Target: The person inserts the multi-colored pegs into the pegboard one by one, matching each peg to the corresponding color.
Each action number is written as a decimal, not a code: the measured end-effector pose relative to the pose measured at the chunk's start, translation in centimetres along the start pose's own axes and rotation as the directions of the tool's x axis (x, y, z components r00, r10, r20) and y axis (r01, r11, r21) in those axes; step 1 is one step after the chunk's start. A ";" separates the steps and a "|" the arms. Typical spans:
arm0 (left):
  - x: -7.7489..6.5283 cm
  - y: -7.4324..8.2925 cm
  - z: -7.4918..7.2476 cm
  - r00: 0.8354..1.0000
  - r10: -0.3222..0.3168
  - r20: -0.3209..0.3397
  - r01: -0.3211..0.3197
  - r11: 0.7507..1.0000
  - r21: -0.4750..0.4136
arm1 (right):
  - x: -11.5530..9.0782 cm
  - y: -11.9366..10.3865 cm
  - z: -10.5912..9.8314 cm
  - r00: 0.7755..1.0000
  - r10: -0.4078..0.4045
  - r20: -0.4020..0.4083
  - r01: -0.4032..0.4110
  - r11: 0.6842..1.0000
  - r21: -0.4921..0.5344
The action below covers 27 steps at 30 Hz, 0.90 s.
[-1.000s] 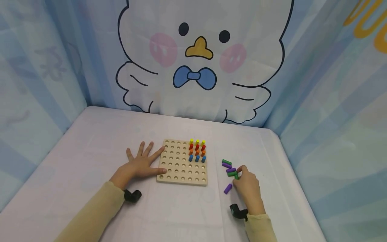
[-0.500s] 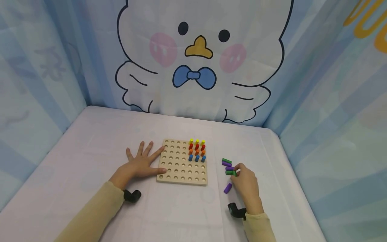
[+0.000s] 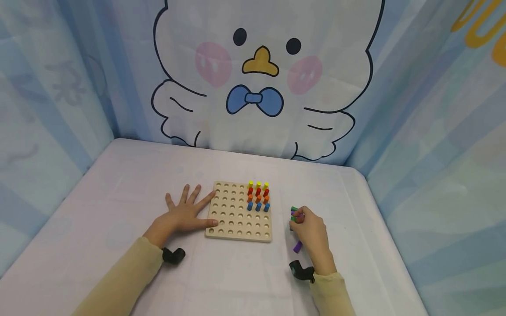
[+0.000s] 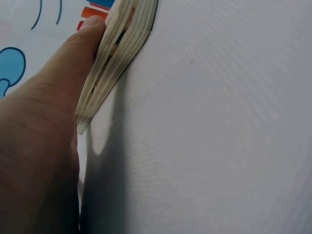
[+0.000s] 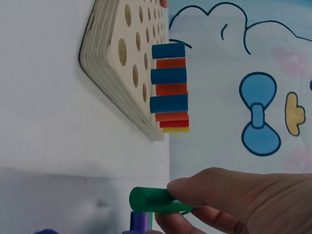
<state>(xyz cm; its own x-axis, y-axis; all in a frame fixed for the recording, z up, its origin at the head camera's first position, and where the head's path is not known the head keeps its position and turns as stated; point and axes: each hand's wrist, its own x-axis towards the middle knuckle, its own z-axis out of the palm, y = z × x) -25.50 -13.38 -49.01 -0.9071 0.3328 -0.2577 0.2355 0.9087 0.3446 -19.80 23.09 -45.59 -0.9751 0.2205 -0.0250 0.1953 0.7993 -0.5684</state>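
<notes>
My left hand (image 3: 182,217) lies with fingers spread, thumb and forefinger tips resting on the left side of a wooden pegboard (image 3: 237,239). Rows of yellow (image 3: 258,184), red (image 3: 258,192), orange (image 3: 258,199) and blue pegs (image 3: 258,206) stand in holes at its right. To the right of the board, my right hand (image 3: 312,230) pinches a green peg (image 5: 151,201) between thumb and fingers. Just beyond that peg in the right wrist view is a purple peg (image 5: 140,222). The right hand partly covers the loose pegs in the head view.
A lone purple peg (image 3: 298,247) lies on the white tablecloth (image 3: 237,281) near my right hand. Another green peg (image 3: 294,208) shows past the fingertips. A printed curtain (image 3: 253,131) rises behind the table's far edge.
My right hand has moved left and slightly away from me, over the loose pegs, bringing the green peg along. My left hand and the board have stayed in place.
</notes>
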 end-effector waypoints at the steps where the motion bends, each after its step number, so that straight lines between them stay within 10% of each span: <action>1: 0.0 0.0 0.0 1.000 0.000 0.000 0.000 1.000 0.000 | 0.1 -0.3 0.1 1.000 0.000 -0.003 0.000 1.000 0.002; 27: 0.0 0.0 0.0 1.000 0.004 -0.013 -0.004 1.000 0.000 | 0.9 -3.3 3.2 0.998 -0.041 -0.048 0.044 0.997 0.058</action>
<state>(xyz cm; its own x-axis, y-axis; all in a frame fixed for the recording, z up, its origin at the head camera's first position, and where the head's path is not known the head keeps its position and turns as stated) -25.48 -13.33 -49.04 -0.9104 0.3337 -0.2447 0.2397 0.9073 0.3454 -21.66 18.86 -46.41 -0.9761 0.2142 0.0380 0.1460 0.7746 -0.6153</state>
